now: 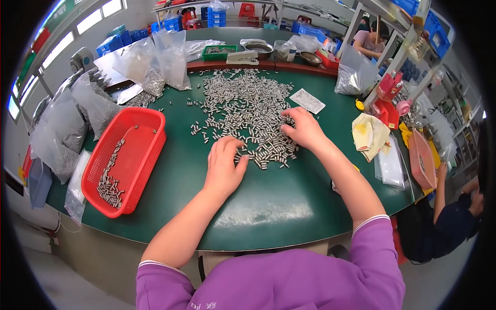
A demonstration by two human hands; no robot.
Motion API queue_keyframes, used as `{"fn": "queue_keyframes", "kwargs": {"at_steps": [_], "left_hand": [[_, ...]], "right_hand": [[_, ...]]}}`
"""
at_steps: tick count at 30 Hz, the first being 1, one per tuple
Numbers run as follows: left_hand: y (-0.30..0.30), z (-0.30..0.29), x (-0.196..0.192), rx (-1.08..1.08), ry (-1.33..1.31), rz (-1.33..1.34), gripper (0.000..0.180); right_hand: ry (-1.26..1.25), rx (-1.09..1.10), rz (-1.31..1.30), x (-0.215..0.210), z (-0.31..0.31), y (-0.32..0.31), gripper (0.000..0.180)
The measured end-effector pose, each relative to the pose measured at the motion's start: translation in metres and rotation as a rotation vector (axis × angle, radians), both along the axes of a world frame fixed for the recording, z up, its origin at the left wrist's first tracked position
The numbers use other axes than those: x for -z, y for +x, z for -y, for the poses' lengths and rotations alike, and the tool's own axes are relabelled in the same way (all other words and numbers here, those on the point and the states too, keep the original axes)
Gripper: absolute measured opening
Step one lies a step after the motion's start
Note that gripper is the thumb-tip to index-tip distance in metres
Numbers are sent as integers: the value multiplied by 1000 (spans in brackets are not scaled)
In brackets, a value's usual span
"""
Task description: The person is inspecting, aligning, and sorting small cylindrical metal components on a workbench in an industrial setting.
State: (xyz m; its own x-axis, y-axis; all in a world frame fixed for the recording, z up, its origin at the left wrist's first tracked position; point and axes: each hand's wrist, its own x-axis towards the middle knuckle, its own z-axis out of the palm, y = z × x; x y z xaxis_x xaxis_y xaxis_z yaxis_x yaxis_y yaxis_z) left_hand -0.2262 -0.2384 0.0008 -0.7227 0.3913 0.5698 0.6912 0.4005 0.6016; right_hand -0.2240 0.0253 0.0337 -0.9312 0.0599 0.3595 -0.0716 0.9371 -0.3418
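a green worktable point(178, 134) fills the middle of the workroom. the red basket point(135, 170) stands at its left, perhaps so the metal pieces inside stay apart from the loose ones. the pile of metal cylinders point(248, 98) spreads over the table's centre, probably to lie within both arms' reach. the right hand point(304, 127) and left hand point(223, 163) touch its near part from either side, each thumb apart from the fingers. what lies under the fingertips is hidden; single cylinders are hard to separate farther back.
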Motion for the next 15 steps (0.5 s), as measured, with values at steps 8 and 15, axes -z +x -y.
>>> {"fn": "queue_keyframes", "kwargs": {"at_steps": [8, 15], "left_hand": [[-7, -2, 17, -224, -248, 154, 88], [-1, -4, 11, -189, -259, 90, 91]], "right_hand": [[20, 12, 120, 16, 14, -113, 83], [86, 70, 216, 24, 51, -177, 90]]}}
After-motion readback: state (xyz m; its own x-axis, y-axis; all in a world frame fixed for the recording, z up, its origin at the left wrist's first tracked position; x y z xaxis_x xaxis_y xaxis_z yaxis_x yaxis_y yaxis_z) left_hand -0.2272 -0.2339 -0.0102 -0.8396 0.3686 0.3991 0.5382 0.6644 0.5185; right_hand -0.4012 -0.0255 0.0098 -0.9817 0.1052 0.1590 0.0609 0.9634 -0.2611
